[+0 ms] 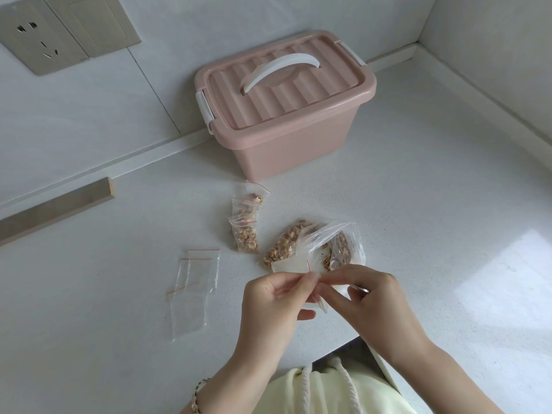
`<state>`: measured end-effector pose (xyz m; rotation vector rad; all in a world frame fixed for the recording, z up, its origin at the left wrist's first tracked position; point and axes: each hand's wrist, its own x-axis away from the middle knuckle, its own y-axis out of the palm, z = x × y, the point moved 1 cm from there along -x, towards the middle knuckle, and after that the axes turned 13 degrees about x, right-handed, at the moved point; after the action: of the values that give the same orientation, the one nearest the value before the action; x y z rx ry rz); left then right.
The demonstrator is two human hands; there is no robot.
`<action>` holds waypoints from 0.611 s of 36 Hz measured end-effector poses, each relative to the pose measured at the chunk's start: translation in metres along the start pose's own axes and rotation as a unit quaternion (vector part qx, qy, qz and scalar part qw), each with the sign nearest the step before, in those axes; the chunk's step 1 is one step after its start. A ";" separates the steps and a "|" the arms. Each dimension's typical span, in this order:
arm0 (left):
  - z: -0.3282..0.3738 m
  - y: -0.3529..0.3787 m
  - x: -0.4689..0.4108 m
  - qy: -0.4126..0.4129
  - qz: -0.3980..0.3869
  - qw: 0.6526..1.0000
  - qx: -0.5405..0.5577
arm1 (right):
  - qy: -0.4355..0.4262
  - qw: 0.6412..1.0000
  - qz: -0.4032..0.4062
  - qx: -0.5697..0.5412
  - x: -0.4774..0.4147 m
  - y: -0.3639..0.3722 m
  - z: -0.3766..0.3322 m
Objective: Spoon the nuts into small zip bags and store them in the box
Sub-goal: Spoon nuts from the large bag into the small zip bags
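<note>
Both hands work at one small clear zip bag (321, 297) with a red seal line, held just above the counter near its front edge. My left hand (274, 300) pinches the bag's mouth from the left and my right hand (367, 297) pinches it from the right. Right behind them lies a large open plastic bag of chopped nuts (301, 245). Three small filled zip bags (246, 221) lie in a row to its left. Several empty zip bags (194, 282) lie flat further left. The pink box (286, 106) stands at the back, lid shut, white handle on top. No spoon is visible.
A wooden strip (56, 207) lies along the wall at the left. A wall socket (33, 40) sits at the upper left. The white counter (433, 234) meets a side wall at the right, and its front edge runs just below my hands.
</note>
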<state>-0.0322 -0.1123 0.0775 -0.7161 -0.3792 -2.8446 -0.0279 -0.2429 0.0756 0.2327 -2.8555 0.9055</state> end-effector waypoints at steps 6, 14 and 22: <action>0.001 -0.003 -0.002 -0.007 -0.027 1.000 0.000 | 0.014 1.000 -0.002 -0.007 0.001 -0.002 0.000; 0.005 -0.006 -0.006 0.012 -0.113 0.993 -0.016 | 0.071 0.985 -0.041 -0.149 -0.003 -0.010 0.008; 0.004 -0.013 -0.008 0.066 -0.048 0.991 -0.107 | 0.084 0.991 0.011 -0.101 -0.004 -0.014 0.002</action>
<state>-0.0266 -0.0974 0.0746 -0.5529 -0.0911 -3.0344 -0.0220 -0.2555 0.0812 0.0963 -2.7702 0.6025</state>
